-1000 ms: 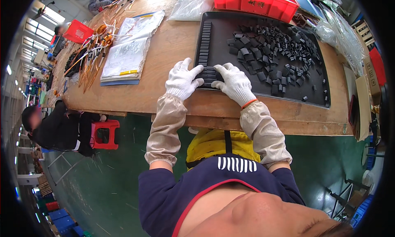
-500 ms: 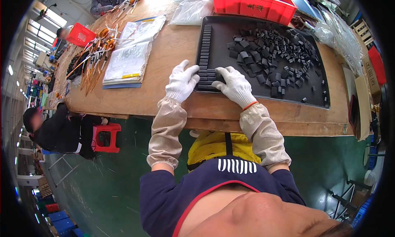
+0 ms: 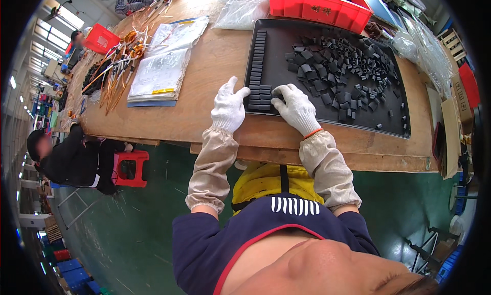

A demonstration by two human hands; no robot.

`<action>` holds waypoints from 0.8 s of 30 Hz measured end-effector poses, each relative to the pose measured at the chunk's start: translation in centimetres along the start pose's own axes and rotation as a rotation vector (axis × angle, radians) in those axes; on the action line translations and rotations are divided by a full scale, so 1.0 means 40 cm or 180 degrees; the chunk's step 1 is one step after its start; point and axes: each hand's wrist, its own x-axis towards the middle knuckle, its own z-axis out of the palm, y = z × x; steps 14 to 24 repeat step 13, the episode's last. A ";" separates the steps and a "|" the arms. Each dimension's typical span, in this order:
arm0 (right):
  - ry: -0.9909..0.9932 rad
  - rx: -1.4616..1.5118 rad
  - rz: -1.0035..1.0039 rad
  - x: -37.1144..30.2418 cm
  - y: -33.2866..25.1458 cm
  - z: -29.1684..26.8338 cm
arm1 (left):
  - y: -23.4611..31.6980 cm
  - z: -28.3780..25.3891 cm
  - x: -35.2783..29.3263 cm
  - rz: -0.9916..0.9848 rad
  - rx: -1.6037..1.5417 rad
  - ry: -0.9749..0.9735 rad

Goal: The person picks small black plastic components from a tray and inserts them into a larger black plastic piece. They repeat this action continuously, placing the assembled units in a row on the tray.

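Short black sleeve pieces form a neat column (image 3: 258, 54) along the left side of a black tray (image 3: 327, 122). Close to me, a second set of pieces (image 3: 265, 96) lies beside that column. My left hand (image 3: 228, 105), in a white knit glove, rests at the tray's left rim with index finger raised and thumb spread toward the column; it holds nothing. My right hand (image 3: 296, 110), gloved alike, has thumb and curled fingers closed around a black sleeve piece at the right end of the near rows. The fingers partly hide that piece.
Loose black pieces (image 3: 332, 72) are heaped across the tray's middle and right. A red bin (image 3: 319, 8) stands behind it. Left of the tray are plastic-sleeved papers (image 3: 158, 75) and copper coils with wires (image 3: 128, 47). Another person (image 3: 76, 157) sits at the left.
My right thumb and fingers have drawn closer together at the near rows. My left hand has shifted slightly, its thumb still by the tray rim. The view has moved a little.
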 end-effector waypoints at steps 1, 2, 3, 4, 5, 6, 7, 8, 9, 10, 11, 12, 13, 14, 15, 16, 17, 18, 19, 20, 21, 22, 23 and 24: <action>-0.0042 0.0038 0.0033 -0.001 0.000 -0.001 | 0.000 0.002 0.001 -0.0023 -0.0014 -0.0020; -0.0112 0.0019 0.0011 -0.002 -0.002 -0.004 | -0.002 0.004 0.001 -0.0046 -0.0027 -0.0040; -0.0188 0.0000 -0.0010 -0.003 -0.007 -0.011 | -0.006 0.009 0.000 -0.0032 -0.0074 -0.0009; -0.0266 -0.0020 -0.0033 -0.004 -0.010 -0.014 | -0.012 0.016 -0.002 -0.0019 -0.0119 0.0021; -0.0259 -0.0011 -0.0032 -0.004 -0.009 -0.011 | -0.018 0.022 -0.003 -0.0008 -0.0165 0.0052; -0.0247 -0.0009 -0.0030 -0.002 -0.006 -0.009 | -0.019 0.027 -0.003 -0.0028 -0.0221 0.0051; -0.0235 -0.0007 -0.0029 -0.002 -0.004 -0.008 | -0.020 0.032 -0.003 -0.0048 -0.0277 0.0049; -0.0247 -0.0009 -0.0028 -0.002 -0.004 -0.009 | -0.020 0.036 -0.004 -0.0068 -0.0333 0.0047; -0.0258 -0.0005 -0.0027 -0.002 -0.005 -0.008 | -0.022 0.037 -0.005 -0.0063 -0.0352 0.0044; -0.0268 -0.0001 -0.0025 -0.002 -0.006 -0.008 | -0.024 0.038 -0.007 -0.0057 -0.0370 0.0041; -0.0280 0.0001 -0.0031 -0.001 -0.005 -0.008 | -0.025 0.039 -0.007 -0.0051 -0.0389 0.0038; -0.0291 0.0006 -0.0034 -0.001 -0.004 -0.006 | -0.023 0.036 -0.007 -0.0084 -0.0399 0.0005; -0.0302 0.0011 -0.0037 0.000 -0.002 -0.005 | -0.020 0.031 -0.006 -0.0116 -0.0409 -0.0028; -0.0302 0.0011 -0.0037 0.000 -0.002 -0.005 | -0.020 0.031 -0.006 -0.0116 -0.0409 -0.0028; -0.0302 0.0011 -0.0037 0.000 -0.002 -0.005 | -0.020 0.031 -0.006 -0.0116 -0.0409 -0.0028; -0.0302 0.0011 -0.0037 0.000 -0.002 -0.005 | -0.020 0.031 -0.006 -0.0116 -0.0409 -0.0028; -0.0302 0.0011 -0.0037 0.000 -0.002 -0.005 | -0.020 0.031 -0.006 -0.0116 -0.0409 -0.0028; -0.0302 0.0011 -0.0037 0.000 -0.002 -0.005 | -0.020 0.031 -0.006 -0.0116 -0.0409 -0.0028; -0.0302 0.0011 -0.0037 0.000 -0.002 -0.005 | -0.020 0.031 -0.006 -0.0116 -0.0409 -0.0028; -0.0302 0.0011 -0.0037 0.000 -0.002 -0.005 | -0.020 0.031 -0.006 -0.0116 -0.0409 -0.0028; -0.0302 0.0011 -0.0037 0.000 -0.002 -0.005 | -0.020 0.031 -0.006 -0.0116 -0.0409 -0.0028; -0.0302 0.0011 -0.0037 0.000 -0.002 -0.005 | -0.020 0.031 -0.006 -0.0116 -0.0409 -0.0028; -0.0302 0.0011 -0.0037 0.000 -0.002 -0.005 | -0.020 0.031 -0.006 -0.0116 -0.0409 -0.0028; -0.0302 0.0011 -0.0037 0.000 -0.002 -0.005 | -0.020 0.031 -0.006 -0.0116 -0.0409 -0.0028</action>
